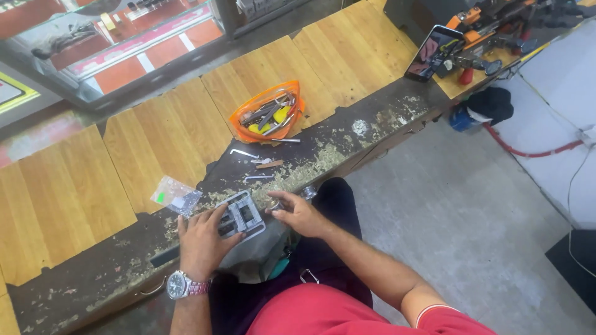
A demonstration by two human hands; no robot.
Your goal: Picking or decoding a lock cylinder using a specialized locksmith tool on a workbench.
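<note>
The desk point(74, 186) is a long run of wood-grain panels with a worn, dark front edge littered with pale shavings. At the far left of the working area lies a small clear plastic bag point(176, 195), flat on the desk, just beside the person's left hand.

The left hand point(200, 239), a metal wristwatch point(180, 285) on its wrist, rests on the left side of a small grey metal vise point(241, 215); the fingers are curled loosely over its edge, steadying rather than clamping hard. The vise sits at the desk's front edge, directly before the person.

The right hand point(302, 216) meets the right side of the vise, the fingers pinched together at what appears to be a knob or small round part; the view is too coarse to say whether they grip it or only touch it.

Behind the vise, apart from both hands, lie hex keys point(243, 153) and a short wooden piece point(269, 164). Beyond them an orange pouch point(267, 113) lies open, full of hand tools. At the far right a phone point(432, 53) stands propped near orange tools point(478, 28).

Assessment: the vise is in place and both hands are engaged on it. Nothing can be seen clamped in it, so the work looks to be at the adjusting stage, with tools still laid out and shavings uncleared.
</note>
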